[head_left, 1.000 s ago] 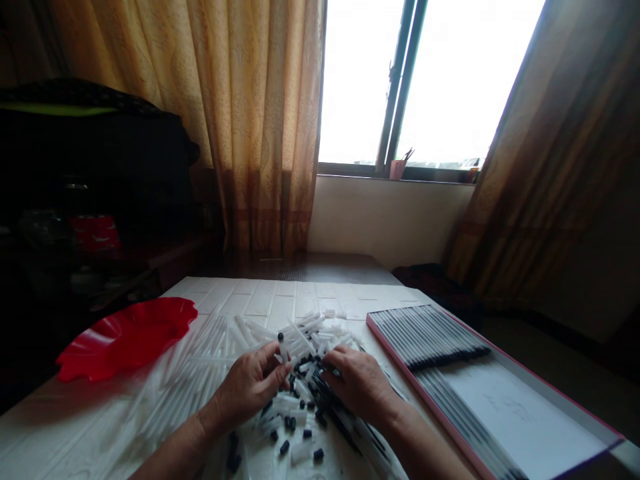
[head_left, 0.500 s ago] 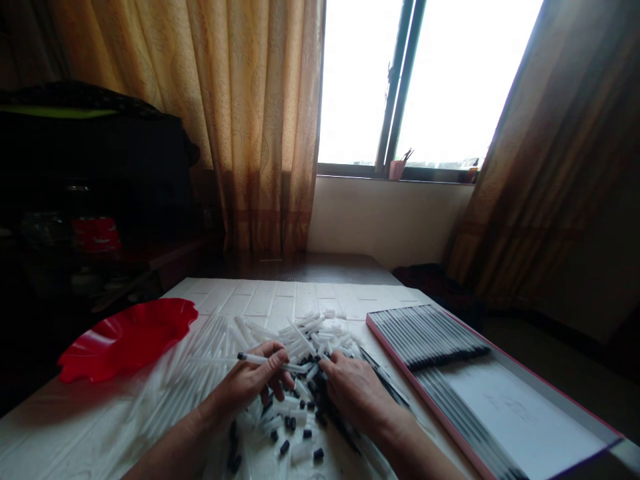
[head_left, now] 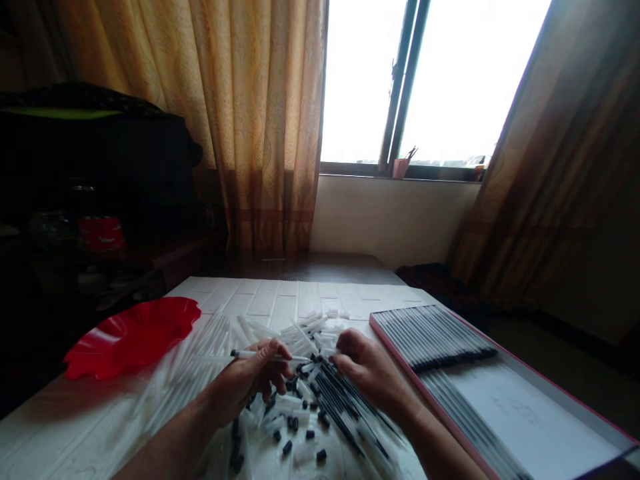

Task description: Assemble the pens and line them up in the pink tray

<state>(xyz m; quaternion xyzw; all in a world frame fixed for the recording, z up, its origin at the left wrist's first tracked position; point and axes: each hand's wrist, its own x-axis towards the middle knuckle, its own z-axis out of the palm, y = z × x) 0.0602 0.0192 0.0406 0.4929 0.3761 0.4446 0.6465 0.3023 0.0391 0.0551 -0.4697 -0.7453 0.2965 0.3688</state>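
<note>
My left hand [head_left: 245, 387] is closed on a white pen [head_left: 243, 354] with a black end plug, held level with its tip toward the right. My right hand [head_left: 370, 370] is raised just right of that tip, its thumb and forefinger pinched together. Something pale may be between them, too small to make out. Below lie black ink refills [head_left: 336, 395], small black plugs [head_left: 287, 447] and clear pen caps [head_left: 303, 455]. Translucent pen barrels [head_left: 167, 393] are spread to the left of my left hand.
A red wavy-edged bowl [head_left: 133, 337] stands at the left of the white table [head_left: 280, 297]. To the right is a shallow pink-edged box [head_left: 530, 393] with rows of pens [head_left: 433, 337] in it. More translucent caps [head_left: 320, 323] are heaped behind my hands.
My right hand has lifted off the refills and moved slightly right and up, fingers pinched. My left hand keeps the pen, shifted a little left. The view has turned slightly.
</note>
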